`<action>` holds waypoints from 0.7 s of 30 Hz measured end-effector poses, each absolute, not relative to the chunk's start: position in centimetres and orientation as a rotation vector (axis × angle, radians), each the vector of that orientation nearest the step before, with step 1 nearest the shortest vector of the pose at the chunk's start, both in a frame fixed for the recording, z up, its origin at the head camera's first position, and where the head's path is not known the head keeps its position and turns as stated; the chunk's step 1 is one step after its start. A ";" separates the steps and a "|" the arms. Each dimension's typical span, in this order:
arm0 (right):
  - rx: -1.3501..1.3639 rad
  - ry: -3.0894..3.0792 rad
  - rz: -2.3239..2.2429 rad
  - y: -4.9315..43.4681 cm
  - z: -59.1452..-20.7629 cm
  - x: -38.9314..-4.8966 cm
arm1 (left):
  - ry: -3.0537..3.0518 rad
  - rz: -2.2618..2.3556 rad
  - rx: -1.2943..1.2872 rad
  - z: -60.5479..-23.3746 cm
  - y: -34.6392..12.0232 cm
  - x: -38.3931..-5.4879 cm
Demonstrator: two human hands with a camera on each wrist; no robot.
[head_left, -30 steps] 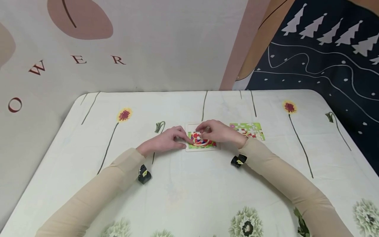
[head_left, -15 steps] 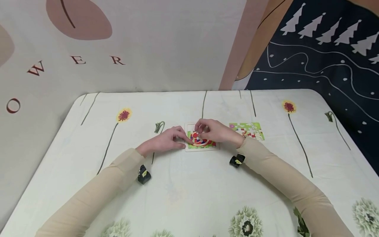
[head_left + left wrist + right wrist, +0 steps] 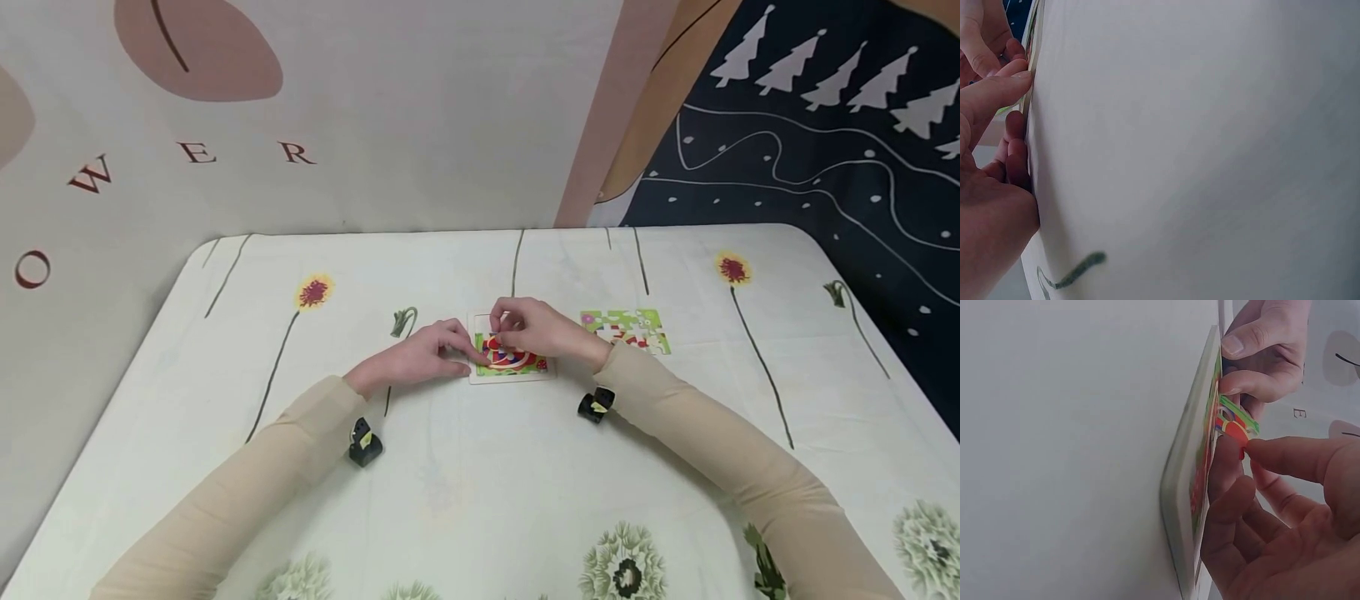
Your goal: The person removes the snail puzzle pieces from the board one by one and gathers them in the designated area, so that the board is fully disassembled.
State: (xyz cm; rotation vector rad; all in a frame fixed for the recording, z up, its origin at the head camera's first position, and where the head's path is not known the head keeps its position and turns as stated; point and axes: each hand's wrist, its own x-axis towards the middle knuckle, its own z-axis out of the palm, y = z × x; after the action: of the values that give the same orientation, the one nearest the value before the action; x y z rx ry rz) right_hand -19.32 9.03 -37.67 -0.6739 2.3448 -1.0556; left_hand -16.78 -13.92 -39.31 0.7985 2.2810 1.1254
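Observation:
A jigsaw puzzle board with a pale frame and a red, blue and green picture lies mid-table. My left hand rests at its left side, index finger extended onto the picture, thumb by the near-left corner. Above the board's upper part, my right hand pinches a puzzle piece between thumb and fingers. In the right wrist view this piece, red, yellow and green, stands tilted against the board's surface. The right hand covers the board's upper right. The left wrist view shows my left hand low at the board's edge.
Right of the board lies a group of loose puzzle pieces, green with red and white, partly behind the right wrist. A white floral cloth covers the table. Printed fabric hangs behind its far edge.
My right hand has shifted slightly left and away from me over the board, still pinching the piece. The left hand stays in place.

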 end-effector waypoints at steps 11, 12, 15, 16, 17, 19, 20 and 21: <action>-0.613 2.320 -1.135 9.2 -37.6 -19.2 | 2.285 1.116 0.799 -39.1 -13.8 -16.8; -0.602 2.317 -1.144 9.2 -37.6 -19.2 | 2.287 1.116 0.805 -39.2 -13.8 -16.8; -0.571 2.309 -1.156 9.4 -37.5 -19.2 | 2.291 1.114 0.806 -39.3 -13.8 -16.8; -0.563 2.309 -1.157 9.5 -37.5 -19.1 | 2.293 1.113 0.804 -39.3 -13.8 -16.8; -0.553 2.311 -1.156 9.5 -37.5 -19.2 | 2.294 1.112 0.801 -39.3 -13.8 -16.8; -0.532 2.313 -1.152 9.7 -37.5 -19.2 | 2.295 1.111 0.793 -39.3 -13.8 -16.8; -0.524 2.317 -1.150 9.8 -37.5 -19.2 | 2.295 1.110 0.787 -39.3 -13.8 -16.8; -0.518 2.321 -1.149 9.9 -37.4 -19.2 | 2.295 1.111 0.781 -39.2 -13.8 -16.8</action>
State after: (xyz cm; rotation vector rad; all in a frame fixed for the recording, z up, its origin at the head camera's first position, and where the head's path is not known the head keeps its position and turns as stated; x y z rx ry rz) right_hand -19.22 9.90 -37.45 -0.5177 2.3214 -1.1490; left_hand -16.76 -13.84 -39.24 0.7807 2.2952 1.1109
